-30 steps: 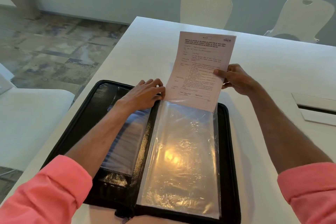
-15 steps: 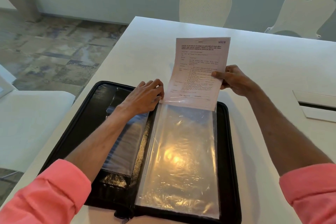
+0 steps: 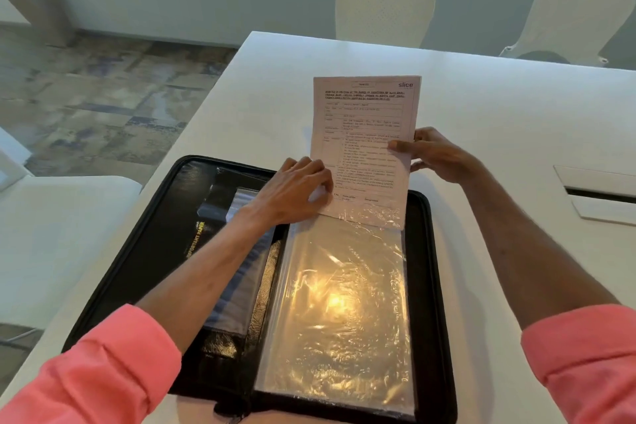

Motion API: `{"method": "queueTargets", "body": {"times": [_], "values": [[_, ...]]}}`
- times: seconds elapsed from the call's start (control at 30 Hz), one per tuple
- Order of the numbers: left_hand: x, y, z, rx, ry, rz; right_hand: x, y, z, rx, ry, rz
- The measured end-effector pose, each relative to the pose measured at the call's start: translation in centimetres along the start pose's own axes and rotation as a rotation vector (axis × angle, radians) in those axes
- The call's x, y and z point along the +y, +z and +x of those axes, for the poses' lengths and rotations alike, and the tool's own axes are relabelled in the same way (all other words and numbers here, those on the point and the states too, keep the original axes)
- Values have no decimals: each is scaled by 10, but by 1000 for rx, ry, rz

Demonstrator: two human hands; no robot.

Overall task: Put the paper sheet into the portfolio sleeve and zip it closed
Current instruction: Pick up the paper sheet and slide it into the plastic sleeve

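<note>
A white counter carries a black zip portfolio lying open and flat, its near edge close to the person. The left inner cover shows yellow lettering and a pocket with a few clear sheets. On the right half lies a clear plastic sleeve, shiny with a warm glare in its middle, its open mouth at the far end.

The paper sheet is a printed form, standing tilted up out of that mouth. Only its bottom strip sits inside the plastic; most of the page rises above the portfolio's far edge.

The right hand pinches the sheet's right edge about halfway up, thumb laid across the printed face, fingers curled behind the page. The left hand rests palm down at the sleeve's far left corner, fingers bent and close together, fingertips pressing where the sheet's lower left corner meets the plastic. Whether it grips the plastic or only pins it down cannot be told.

Both forearms reach in from pink sleeves. Two pale chairs stand beyond the counter.
</note>
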State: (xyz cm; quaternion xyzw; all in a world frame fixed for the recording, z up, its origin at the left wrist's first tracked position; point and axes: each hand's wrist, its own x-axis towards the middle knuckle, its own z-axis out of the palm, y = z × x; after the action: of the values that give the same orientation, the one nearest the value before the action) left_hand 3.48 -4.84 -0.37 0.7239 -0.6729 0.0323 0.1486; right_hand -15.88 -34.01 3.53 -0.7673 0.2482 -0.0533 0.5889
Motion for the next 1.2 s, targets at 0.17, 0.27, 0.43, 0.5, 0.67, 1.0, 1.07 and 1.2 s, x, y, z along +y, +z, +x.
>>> {"method": "queueTargets", "body": {"times": [0.17, 0.27, 0.43, 0.5, 0.67, 1.0, 1.07, 1.2], "values": [[23, 16, 24, 33, 26, -2, 7, 4, 5, 25, -8, 78], [31, 21, 32, 53, 6, -10, 9, 10, 4, 61, -34, 135], [29, 23, 33, 53, -35, -43, 11, 16, 4, 26, 17, 134], [28, 23, 32, 53, -42, -48, 12, 19, 3, -43, 46, 84], [27, 23, 31, 66, -34, -67, 14, 19, 0, -146, 122, 76], [52, 33, 46, 57, 46, -142, 14, 38, 9, 96, 152, 295], [63, 36, 54, 72, 69, -155, 13, 43, 12, 142, 159, 318], [84, 42, 69, 121, 50, -200, 11, 48, 10, 174, 177, 351]]}}
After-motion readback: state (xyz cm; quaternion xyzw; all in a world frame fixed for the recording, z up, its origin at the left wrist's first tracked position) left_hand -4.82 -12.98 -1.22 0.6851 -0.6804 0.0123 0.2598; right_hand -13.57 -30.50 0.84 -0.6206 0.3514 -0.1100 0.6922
